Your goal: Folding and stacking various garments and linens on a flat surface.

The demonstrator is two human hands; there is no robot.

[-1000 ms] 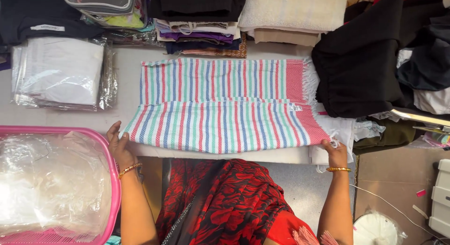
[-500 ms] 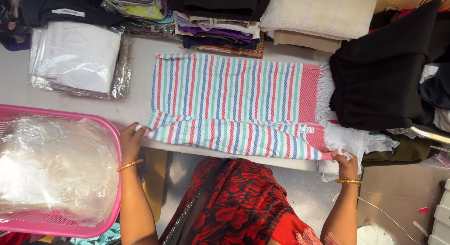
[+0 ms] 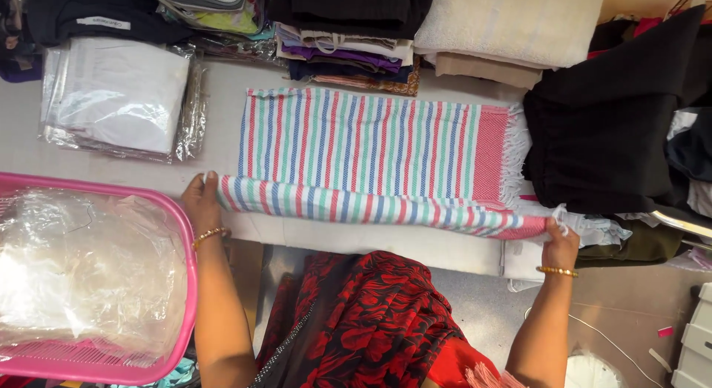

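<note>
The desk (image 3: 30, 147) ran across the upper half of the frame, a pale grey surface loaded along its far edge. At the centre of the frame lay the striped towel (image 3: 371, 147), banded in red, blue, green and white, with a red panel and a white fringe at its right end. Its near edge was lifted and rolled back toward the middle, forming a narrow folded strip that ran from left of centre to the lower right.

At the right of the frame a black garment (image 3: 601, 147) lay just beside the fringe. At the lower left a pink basket (image 3: 182, 232) held crumpled clear plastic. At the upper left a packet of white cloth in clear wrap (image 3: 119, 95) rested on the desk, well apart from the towel. Along the top edge stood a stack of folded fabrics (image 3: 348, 58) in purple, brown and black, with a cream towel (image 3: 512, 21) beside it.

The left hand (image 3: 199, 199), left of centre, had its fingers closed on the left end of the folded strip. The right hand (image 3: 560, 243), at the lower right, had its fingers pinched on the strip's right corner. Each wrist carried a gold bangle.
</note>
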